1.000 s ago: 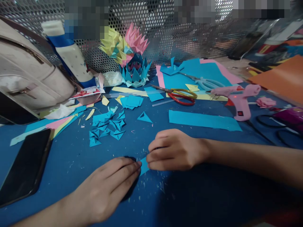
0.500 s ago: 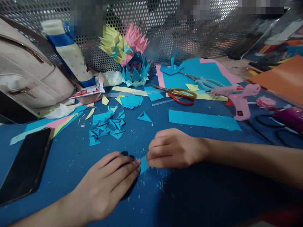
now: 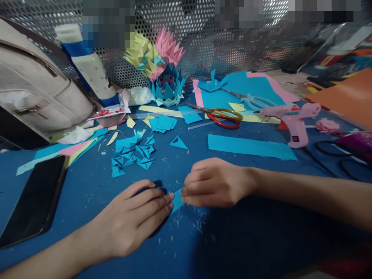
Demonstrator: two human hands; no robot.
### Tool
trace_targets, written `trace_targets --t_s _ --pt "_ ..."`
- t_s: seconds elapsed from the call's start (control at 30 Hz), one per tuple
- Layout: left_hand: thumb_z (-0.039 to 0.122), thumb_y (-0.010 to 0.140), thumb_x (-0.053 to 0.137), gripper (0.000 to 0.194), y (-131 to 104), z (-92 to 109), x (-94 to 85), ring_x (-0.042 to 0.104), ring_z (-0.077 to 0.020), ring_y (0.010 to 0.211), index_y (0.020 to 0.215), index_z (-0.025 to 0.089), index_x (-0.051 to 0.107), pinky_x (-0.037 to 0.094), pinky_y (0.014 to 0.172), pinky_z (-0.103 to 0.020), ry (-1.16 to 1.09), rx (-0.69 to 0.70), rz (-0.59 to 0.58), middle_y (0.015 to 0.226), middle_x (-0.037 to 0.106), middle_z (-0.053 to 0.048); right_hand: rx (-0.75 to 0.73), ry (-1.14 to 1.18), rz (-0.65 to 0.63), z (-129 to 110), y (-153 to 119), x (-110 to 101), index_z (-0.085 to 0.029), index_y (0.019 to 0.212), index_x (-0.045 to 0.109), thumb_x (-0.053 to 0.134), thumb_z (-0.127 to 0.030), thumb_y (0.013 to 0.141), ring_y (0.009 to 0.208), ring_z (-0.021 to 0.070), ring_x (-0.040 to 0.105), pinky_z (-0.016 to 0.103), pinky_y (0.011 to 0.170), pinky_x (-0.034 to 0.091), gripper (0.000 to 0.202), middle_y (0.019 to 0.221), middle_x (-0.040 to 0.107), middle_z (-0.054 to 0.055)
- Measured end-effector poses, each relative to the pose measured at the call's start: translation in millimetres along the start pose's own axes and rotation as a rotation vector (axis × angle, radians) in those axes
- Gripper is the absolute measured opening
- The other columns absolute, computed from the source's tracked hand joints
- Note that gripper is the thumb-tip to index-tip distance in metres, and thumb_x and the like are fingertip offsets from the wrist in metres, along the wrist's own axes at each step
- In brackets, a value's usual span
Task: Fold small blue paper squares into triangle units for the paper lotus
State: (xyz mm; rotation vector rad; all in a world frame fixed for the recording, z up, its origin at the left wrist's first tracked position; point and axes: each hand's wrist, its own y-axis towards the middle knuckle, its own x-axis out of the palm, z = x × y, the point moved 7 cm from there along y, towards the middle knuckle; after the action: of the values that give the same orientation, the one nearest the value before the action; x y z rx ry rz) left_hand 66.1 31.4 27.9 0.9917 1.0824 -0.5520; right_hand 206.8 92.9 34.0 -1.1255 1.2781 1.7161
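A small piece of blue paper [image 3: 178, 200] lies on the dark blue table between my two hands. My left hand [image 3: 132, 219] holds its left end, fingers together and tips pressed on the paper. On the opposite end my right hand [image 3: 213, 184] is curled closed, pinching the paper; its thumb is mostly hidden. Just beyond sit several folded blue paper triangles [image 3: 132, 153] in a cluster. One folded blue triangle [image 3: 178, 143] is apart from them. A long blue paper strip [image 3: 251, 147] lies behind my right hand.
A phone [image 3: 33, 197] lies left, near a backpack [image 3: 37, 85] and a bottle [image 3: 91, 66]. Folded paper flowers [image 3: 167, 87] stand at the back. Scissors [image 3: 223, 117], a pink glue gun [image 3: 296, 122] with its cord, and blue sheets [image 3: 250, 87] lie along the far side.
My left hand has shifted slightly, its fingertips still on the paper. My right hand stays curled at the other end. The whole view has moved a little.
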Motion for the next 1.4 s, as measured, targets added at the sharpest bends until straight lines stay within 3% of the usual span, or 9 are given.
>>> trace_targets --t_s 0.17,0.4,0.67,0.8,0.87,1.03,1.13,1.23,1.4 --pt "0.013 0.106 0.031 0.039 -1 5 2.3 0.058 -0.0237 0.117 0.123 0.009 0.065 0.029 0.115 -0.044 0.061 0.013 -0.034 0.126 0.067 -0.010 -0.027 -0.035 -0.024 1 1 -2 -0.020 0.102 0.068 0.047 -0.022 0.101 0.091 0.0147 0.062 0.031 0.065 0.048 0.021 0.096 0.069 0.002" --pt "0.013 0.106 0.028 0.041 -1 7 3.3 0.057 -0.0244 0.119 0.124 0.009 0.065 0.026 0.116 -0.044 0.072 0.015 -0.040 0.126 0.067 -0.011 -0.042 -0.067 0.050 -1 3 -8 -0.019 0.096 0.069 0.046 -0.019 0.101 0.085 0.0135 0.062 0.029 0.063 0.046 0.023 0.090 0.069 0.001" --pt "0.013 0.105 0.028 0.041 1 7 2.0 0.056 -0.0239 0.119 0.125 0.009 0.064 0.025 0.116 -0.043 0.083 0.010 -0.064 0.128 0.066 -0.010 0.011 0.071 -0.042 6 1 -4 -0.020 0.101 0.066 0.045 -0.023 0.102 0.087 0.0143 0.060 0.031 0.067 0.042 0.020 0.092 0.069 0.001" --pt "0.018 0.106 0.029 0.041 4 19 0.8 0.058 -0.0239 0.117 0.124 0.009 0.065 0.021 0.118 -0.043 0.185 0.032 -0.101 0.127 0.067 -0.009 0.061 0.120 0.043 8 2 -10 -0.017 0.098 0.066 0.045 -0.028 0.103 0.090 0.0140 0.061 0.031 0.070 0.043 0.024 0.097 0.072 0.001" --pt "0.013 0.103 0.032 0.039 5 28 1.1 0.058 -0.0229 0.117 0.118 0.010 0.068 0.020 0.118 -0.040 0.276 0.027 -0.099 0.122 0.070 -0.007 0.057 0.087 0.076 5 3 -12 -0.017 0.095 0.067 0.048 -0.026 0.102 0.089 0.0136 0.062 0.031 0.067 0.044 0.022 0.100 0.073 0.001" --pt "0.017 0.099 0.043 0.031 0 40 6.3 0.061 -0.0202 0.109 0.114 0.011 0.069 0.030 0.113 -0.036 0.372 -0.040 -0.054 0.117 0.070 -0.008 0.035 0.079 0.031 0 7 -11 -0.016 0.108 0.067 0.042 -0.027 0.103 0.087 0.0143 0.063 0.033 0.064 0.045 0.027 0.105 0.074 0.003" --pt "0.018 0.097 0.047 0.031 -4 41 12.0 0.061 -0.0192 0.110 0.119 0.011 0.067 0.035 0.111 -0.034 0.409 -0.083 -0.085 0.118 0.069 -0.008 0.023 0.145 0.034 0 9 -12 -0.012 0.107 0.065 0.037 -0.024 0.103 0.087 0.0172 0.063 0.034 0.063 0.045 0.031 0.102 0.074 0.006" --pt "0.020 0.097 0.046 0.032 -6 42 14.1 0.060 -0.0194 0.112 0.120 0.011 0.066 0.036 0.111 -0.035 0.433 -0.110 -0.096 0.119 0.068 -0.008 0.040 0.221 0.041 3 12 -11 -0.008 0.107 0.063 0.037 -0.020 0.102 0.089 0.0185 0.064 0.034 0.068 0.045 0.029 0.098 0.073 0.010" --pt "0.020 0.099 0.046 0.030 -5 46 13.3 0.061 -0.0184 0.110 0.116 0.011 0.068 0.033 0.114 -0.035 0.451 -0.066 -0.033 0.116 0.069 -0.008 0.108 0.312 -0.025 2 18 -1 -0.004 0.123 0.056 0.040 -0.021 0.103 0.099 0.0175 0.064 0.033 0.084 0.045 0.030 0.102 0.073 0.011"
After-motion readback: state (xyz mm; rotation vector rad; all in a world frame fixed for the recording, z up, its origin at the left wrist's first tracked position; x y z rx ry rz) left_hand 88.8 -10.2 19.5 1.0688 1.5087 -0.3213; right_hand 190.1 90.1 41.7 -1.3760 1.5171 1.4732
